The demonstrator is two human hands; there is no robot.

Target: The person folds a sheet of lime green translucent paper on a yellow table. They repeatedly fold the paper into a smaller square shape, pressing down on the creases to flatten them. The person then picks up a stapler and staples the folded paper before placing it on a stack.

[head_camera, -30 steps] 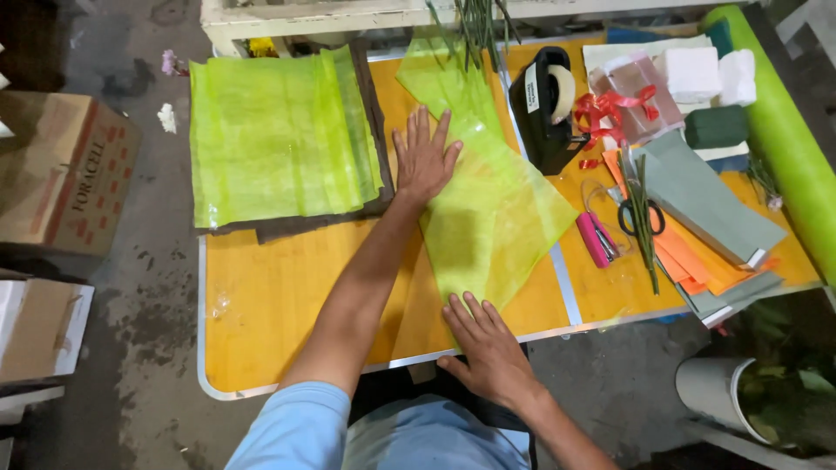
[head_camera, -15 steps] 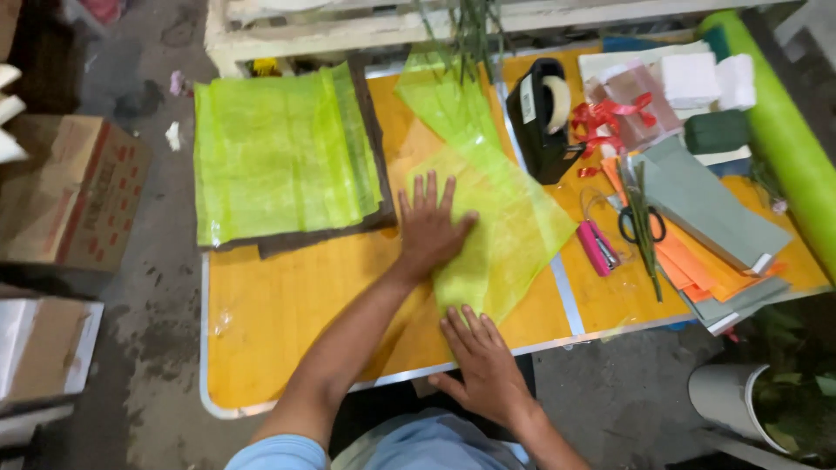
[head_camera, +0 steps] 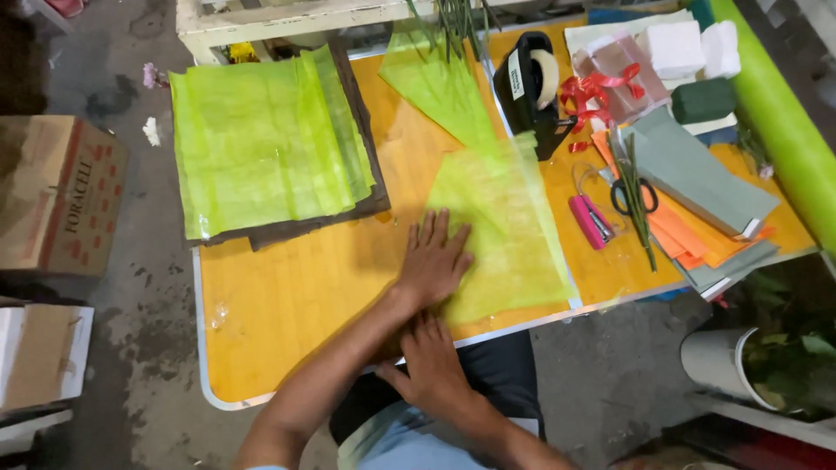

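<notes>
A thin, see-through green sheet (head_camera: 509,231) lies on the yellow-orange table (head_camera: 296,296), with a second piece of it (head_camera: 435,83) reaching toward the far edge. My left hand (head_camera: 433,261) lies flat on the sheet's left side with its fingers spread. Just below it, at the table's near edge, my right hand (head_camera: 431,365) rests with fingers apart, close to the sheet's near corner. Whether it touches the sheet is unclear. Neither hand grips anything.
A stack of green sheets (head_camera: 261,144) on a dark board fills the far left. To the right are a black tape dispenser (head_camera: 527,87), red ribbon (head_camera: 592,91), pink stapler (head_camera: 592,222), scissors (head_camera: 631,196), grey and orange paper (head_camera: 697,178), and a green roll (head_camera: 784,122). Cardboard boxes (head_camera: 61,204) stand on the floor.
My left hand has slid toward me along the green sheet, from the far middle of the table to just above my right hand. The sheet now lies flatter and nearer.
</notes>
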